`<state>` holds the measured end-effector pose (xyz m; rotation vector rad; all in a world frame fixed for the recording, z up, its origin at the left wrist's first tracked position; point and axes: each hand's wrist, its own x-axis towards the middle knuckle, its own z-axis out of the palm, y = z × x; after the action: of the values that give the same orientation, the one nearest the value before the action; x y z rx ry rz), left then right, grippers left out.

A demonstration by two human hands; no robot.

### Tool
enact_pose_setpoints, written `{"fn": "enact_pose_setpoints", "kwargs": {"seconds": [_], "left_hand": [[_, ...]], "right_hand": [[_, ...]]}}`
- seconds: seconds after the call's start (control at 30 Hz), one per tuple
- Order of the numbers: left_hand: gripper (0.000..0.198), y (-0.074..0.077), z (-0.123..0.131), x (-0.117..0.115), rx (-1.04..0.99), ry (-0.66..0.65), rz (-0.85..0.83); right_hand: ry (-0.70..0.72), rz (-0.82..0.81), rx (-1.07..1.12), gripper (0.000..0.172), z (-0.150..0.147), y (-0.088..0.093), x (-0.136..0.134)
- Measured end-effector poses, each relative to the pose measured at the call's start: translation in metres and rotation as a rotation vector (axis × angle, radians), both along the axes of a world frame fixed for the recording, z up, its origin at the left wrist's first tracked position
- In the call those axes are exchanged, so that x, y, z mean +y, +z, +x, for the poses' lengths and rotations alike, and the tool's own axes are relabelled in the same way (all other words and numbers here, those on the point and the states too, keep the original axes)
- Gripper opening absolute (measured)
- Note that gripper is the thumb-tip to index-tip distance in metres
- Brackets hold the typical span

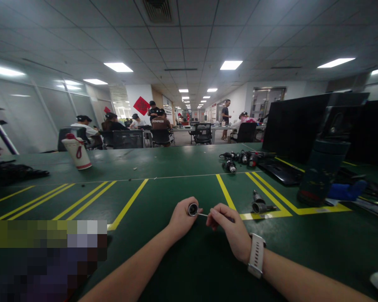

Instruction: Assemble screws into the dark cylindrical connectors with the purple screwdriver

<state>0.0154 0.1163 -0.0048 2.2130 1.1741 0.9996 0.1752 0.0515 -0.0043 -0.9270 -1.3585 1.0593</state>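
Nearby, loose cylinders [261, 204] lie beside both hands, left [182, 218] gripping a cylinder [192, 209], right [229, 228] pinching a tool [203, 214].

I sit at a long green desk [164, 167] marked with yellow lines [127, 205], in an open office. Above me runs a grid ceiling [192, 37] with bright light panels [118, 67] and an air vent [157, 10]. To my left stands a frosted glass partition [34, 109]. Far down the room people sit on black office chairs [203, 133] at other desks, and a red diamond sign [141, 105] hangs on a white wall. Dark monitors [294, 126] rise at my right.
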Motion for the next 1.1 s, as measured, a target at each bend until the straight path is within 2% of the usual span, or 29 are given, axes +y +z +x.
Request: {"fn": "enact_pose_setpoints", "kwargs": {"seconds": [0.27, 0.6, 1.1], "left_hand": [[0.015, -0.0011, -0.0010, 0.0006, -0.074, -0.055, -0.029], [0.017, -0.0029, 0.0007, 0.0028, -0.100, -0.035, -0.026], [0.015, 0.0005, 0.0018, -0.0005, -0.072, -0.054, -0.043]], "right_hand": [[0.006, 0.000, 0.018, 0.027, -0.0007, 0.0034, -0.0018], [-0.003, -0.002, 0.034, 0.026, -0.0020, 0.0036, -0.0021], [-0.004, 0.015, 0.047, 0.012, -0.0038, -0.0008, -0.0009]]}}
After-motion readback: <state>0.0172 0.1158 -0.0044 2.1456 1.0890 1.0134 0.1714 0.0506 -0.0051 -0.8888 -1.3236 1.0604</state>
